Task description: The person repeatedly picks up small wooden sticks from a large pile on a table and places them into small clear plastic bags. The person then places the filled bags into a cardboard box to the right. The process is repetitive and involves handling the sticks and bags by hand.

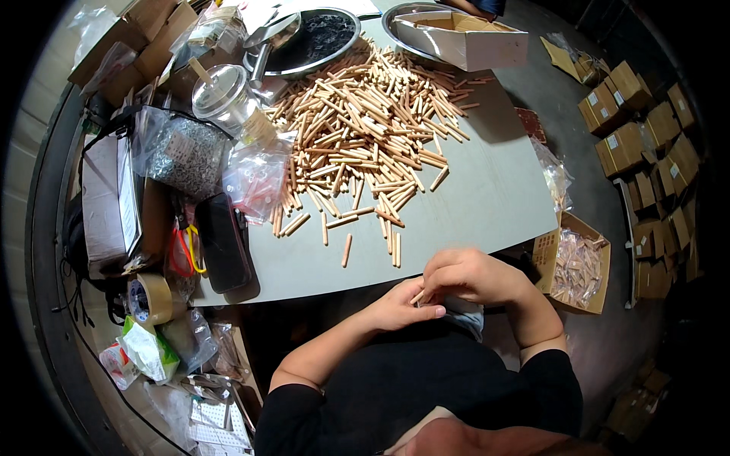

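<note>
My left hand (395, 305) is curled in front of my body, just off the near table edge, around a short wooden dowel (417, 297) whose end shows between the fingers. Over it, my right hand (470, 275) is closed with its fingertips bent down and touching the left hand; what they pinch is hidden. On the table ahead spreads a big heap of wooden dowels (365, 125). Nearest to my hands, a single dowel (347, 250) and a pair of dowels (395, 249) lie apart from the heap.
At the left stand a phone (222, 242), yellow-handled scissors (195, 247), a tape roll (150, 299), a bag of metal parts (182, 152) and a lidded plastic cup (223, 93). Metal bowls (354, 42) sit at the back. Right of the table, an open carton (582, 262) holds bagged pieces.
</note>
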A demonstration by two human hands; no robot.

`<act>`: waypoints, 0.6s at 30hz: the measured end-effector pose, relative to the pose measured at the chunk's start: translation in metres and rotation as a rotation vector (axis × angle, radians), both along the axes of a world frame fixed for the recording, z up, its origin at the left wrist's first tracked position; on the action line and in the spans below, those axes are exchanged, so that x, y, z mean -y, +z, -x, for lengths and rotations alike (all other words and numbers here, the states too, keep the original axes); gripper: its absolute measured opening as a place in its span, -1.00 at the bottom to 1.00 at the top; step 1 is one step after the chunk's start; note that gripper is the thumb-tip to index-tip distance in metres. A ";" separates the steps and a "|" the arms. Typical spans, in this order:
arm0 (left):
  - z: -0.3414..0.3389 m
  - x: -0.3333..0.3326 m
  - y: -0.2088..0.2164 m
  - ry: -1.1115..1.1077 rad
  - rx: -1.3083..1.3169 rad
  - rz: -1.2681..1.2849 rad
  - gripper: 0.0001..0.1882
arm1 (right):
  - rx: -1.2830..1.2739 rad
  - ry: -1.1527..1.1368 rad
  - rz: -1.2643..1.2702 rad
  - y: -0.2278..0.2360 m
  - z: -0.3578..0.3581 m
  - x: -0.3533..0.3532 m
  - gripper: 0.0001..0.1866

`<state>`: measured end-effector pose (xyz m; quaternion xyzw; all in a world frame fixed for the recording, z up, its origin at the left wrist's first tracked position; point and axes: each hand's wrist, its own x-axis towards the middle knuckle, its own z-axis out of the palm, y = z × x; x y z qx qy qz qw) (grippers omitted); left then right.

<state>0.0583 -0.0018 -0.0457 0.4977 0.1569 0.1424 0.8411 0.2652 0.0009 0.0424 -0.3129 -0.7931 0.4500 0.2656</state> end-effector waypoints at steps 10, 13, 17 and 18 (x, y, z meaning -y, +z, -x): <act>0.006 -0.007 0.014 -0.060 0.091 0.155 -0.60 | 0.071 -0.024 -0.111 0.016 0.001 0.008 -0.74; 0.007 -0.006 0.013 -0.056 0.130 0.155 -0.50 | -0.023 -0.044 -0.053 0.022 0.008 0.013 -0.74; 0.011 -0.008 0.020 -0.039 0.161 0.085 -0.33 | 0.052 -0.055 -0.218 0.028 0.006 0.011 -0.79; 0.012 -0.007 0.020 -0.034 0.153 0.041 -0.30 | 0.065 -0.064 -0.240 0.026 0.010 0.013 -0.80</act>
